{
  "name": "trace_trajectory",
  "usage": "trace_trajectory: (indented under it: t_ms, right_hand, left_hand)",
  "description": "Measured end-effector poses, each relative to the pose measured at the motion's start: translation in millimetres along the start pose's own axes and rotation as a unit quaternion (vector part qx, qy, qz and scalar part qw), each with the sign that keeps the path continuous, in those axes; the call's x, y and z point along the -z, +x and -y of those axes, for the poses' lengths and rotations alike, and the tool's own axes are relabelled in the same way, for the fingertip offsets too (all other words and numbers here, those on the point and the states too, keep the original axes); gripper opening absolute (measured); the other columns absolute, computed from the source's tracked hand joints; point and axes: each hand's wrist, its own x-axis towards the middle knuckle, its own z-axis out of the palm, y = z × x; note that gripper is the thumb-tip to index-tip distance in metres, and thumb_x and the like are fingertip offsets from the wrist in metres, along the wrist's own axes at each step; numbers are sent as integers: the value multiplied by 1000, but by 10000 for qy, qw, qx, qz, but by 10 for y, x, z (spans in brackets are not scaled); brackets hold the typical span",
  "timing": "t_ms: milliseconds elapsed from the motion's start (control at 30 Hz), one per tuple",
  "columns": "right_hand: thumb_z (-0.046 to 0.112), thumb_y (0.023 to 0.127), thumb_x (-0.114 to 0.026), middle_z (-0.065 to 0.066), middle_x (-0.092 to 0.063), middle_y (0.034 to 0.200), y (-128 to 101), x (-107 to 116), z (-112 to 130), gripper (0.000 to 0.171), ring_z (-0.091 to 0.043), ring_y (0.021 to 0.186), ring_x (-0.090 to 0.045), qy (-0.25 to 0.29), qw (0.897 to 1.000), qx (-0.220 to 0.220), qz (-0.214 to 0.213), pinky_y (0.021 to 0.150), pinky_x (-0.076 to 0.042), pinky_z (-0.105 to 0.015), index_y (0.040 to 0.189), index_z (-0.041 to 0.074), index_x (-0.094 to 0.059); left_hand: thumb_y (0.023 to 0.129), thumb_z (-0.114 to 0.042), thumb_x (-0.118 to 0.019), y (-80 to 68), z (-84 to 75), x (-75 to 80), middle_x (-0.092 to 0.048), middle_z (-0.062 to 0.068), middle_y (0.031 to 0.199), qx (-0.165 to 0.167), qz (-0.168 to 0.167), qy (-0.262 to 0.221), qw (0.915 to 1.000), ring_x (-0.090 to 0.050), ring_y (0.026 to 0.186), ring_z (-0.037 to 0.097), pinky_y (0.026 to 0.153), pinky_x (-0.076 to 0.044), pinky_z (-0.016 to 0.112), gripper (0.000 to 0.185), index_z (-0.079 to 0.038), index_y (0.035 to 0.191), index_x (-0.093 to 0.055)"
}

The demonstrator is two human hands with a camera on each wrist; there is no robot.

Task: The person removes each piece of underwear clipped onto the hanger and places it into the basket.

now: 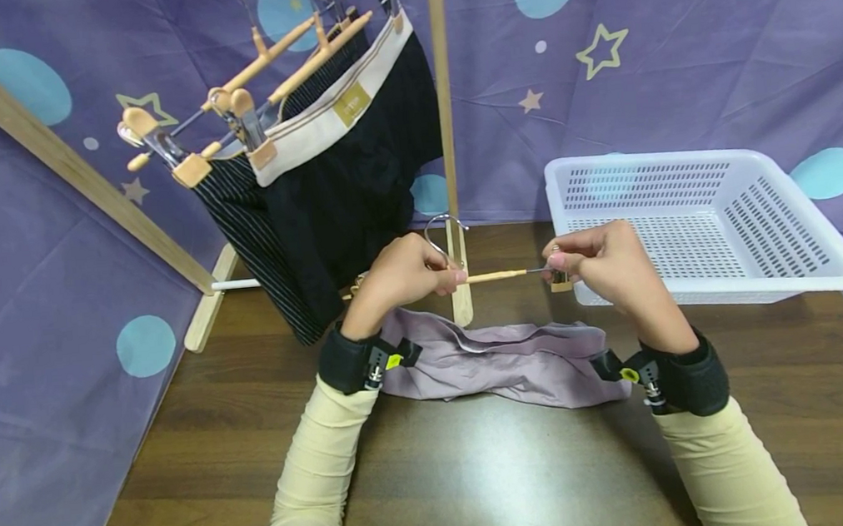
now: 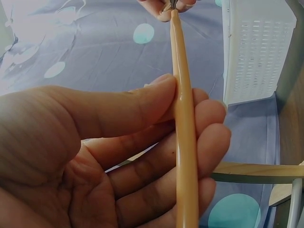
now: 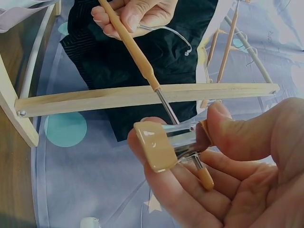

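Clip hanger (image 1: 496, 276), above the worktop (image 1: 185, 484) and parallel to its far edge, is pinched mid-bar by the left hand (image 1: 409, 269), at its right clip (image 1: 561, 285) by the right hand (image 1: 602, 260); mauve garment (image 1: 506, 368) lies just nearside.

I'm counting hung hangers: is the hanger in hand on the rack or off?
Off the rack: left hand and right hand hold the hanger, and its hook catches nothing.
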Motion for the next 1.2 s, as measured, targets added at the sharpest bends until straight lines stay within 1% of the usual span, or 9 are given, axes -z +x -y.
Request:
trace_trajectory:
  t_ms: [167,400,533,733,800,933,1033,1133,1200]
  right_hand:
    - [13,97,-70,-9,-79,84,5,3,1,18,-4,66,-65,-155,9998,-20,101,59,-51,-19,104,-2,-76]
    - [11,97,-69,-14,-79,88,18,22,4,18,-3,68,-69,-186,9996,122,157,60,-54,-20,104,-4,-76]
    - [12,97,-69,-11,-79,86,18,44,4,18,-3,69,-68,-243,9994,154,199,60,-52,-19,104,-3,-76]
    - [13,98,-69,-3,-78,82,20,84,7,19,-4,69,-66,-283,9991,162,264,60,-50,-19,106,-3,-76]
    - [12,98,-68,-3,-78,82,26,91,4,20,-3,69,-66,-240,9993,131,268,60,-51,-19,106,-4,-75]
    - [12,98,-69,-8,-79,85,41,86,-19,21,-3,71,-68,-233,9991,96,348,61,-52,-19,108,-6,-74]
    - [12,98,-69,-12,-79,89,47,79,-39,21,-3,72,-68,-337,9986,74,408,63,-53,-19,109,-5,-74]
    - [13,98,-68,-13,-79,89,47,82,-59,21,-4,73,-67,-419,9982,56,427,64,-52,-19,109,-4,-74]
    - [12,98,-68,-13,-79,89,50,87,-72,21,-4,73,-67,-374,9983,50,445,64,-53,-19,110,-5,-74]
  left_hand:
    - [95,-29,-73,2,-6,3,-76,2,75,-5,-5,26,10000,-67,72,13,56,-38,21,31,-10,71,-79]
    - [94,-29,-74,-2,-27,10,-76,2,76,33,-53,56,10000,-65,73,12,56,-37,21,31,-9,72,-79]
    - [94,-29,-74,-9,-48,7,-76,1,79,-8,-119,78,9999,-65,75,12,57,-38,21,30,-9,72,-79]
    - [92,-29,-76,-4,-63,-8,-73,0,74,11,-220,20,9998,-54,64,10,53,-33,22,31,-12,67,-78]
    - [92,-30,-76,-2,-68,-16,-74,1,73,21,-234,12,9997,-54,63,9,52,-33,22,30,-12,69,-79]
    - [92,-30,-76,-6,-61,-39,-76,2,74,106,-160,13,9998,-58,64,9,53,-34,21,27,-12,72,-80]
    - [92,-30,-77,-3,-49,-53,-76,2,74,143,-44,1,9999,-59,65,8,53,-35,20,26,-12,74,-81]
    - [92,-29,-76,10,-50,-49,-76,3,73,80,71,-24,9999,-58,65,8,54,-35,20,27,-10,74,-80]
    - [93,-29,-76,25,-54,-42,-75,2,72,21,173,-17,9998,-58,65,7,55,-36,20,28,-9,73,-80]
